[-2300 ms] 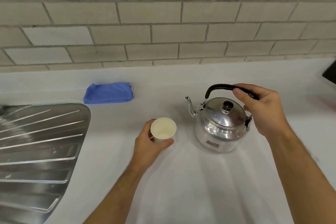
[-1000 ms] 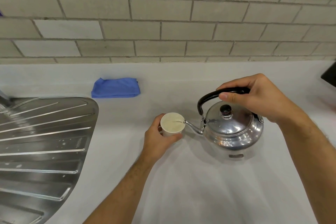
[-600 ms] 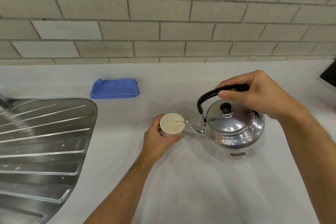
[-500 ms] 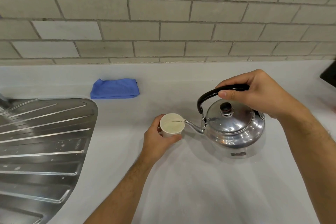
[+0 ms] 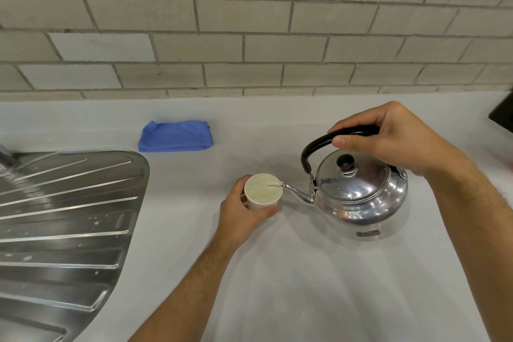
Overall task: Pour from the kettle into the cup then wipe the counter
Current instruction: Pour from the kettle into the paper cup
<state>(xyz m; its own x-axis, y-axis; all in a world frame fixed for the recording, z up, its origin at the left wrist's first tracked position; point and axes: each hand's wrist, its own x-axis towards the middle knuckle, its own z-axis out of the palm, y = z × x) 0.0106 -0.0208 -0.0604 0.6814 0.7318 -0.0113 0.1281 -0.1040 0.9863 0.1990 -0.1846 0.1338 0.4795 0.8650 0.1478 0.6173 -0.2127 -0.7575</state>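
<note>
A shiny steel kettle [image 5: 361, 197] with a black handle is lifted and tilted left, its spout tip over the rim of a small white paper cup [image 5: 262, 193]. A thin stream of water runs from the spout into the cup. My right hand [image 5: 394, 138] grips the kettle's handle from above. My left hand [image 5: 241, 216] wraps around the cup, which stands on the pale counter [image 5: 291, 286]. A folded blue cloth [image 5: 176, 135] lies on the counter near the wall, to the left of the cup.
A steel sink drainboard [image 5: 63, 216] with ridges fills the left side. A grey brick wall [image 5: 249, 22] backs the counter. A dark object [image 5: 502, 113] pokes in at the right edge.
Since 2.3 s ago my right hand lifted the kettle, moved it toward the cup and tipped it; water now runs into the cup. Over the last second both hands have hardly moved.
</note>
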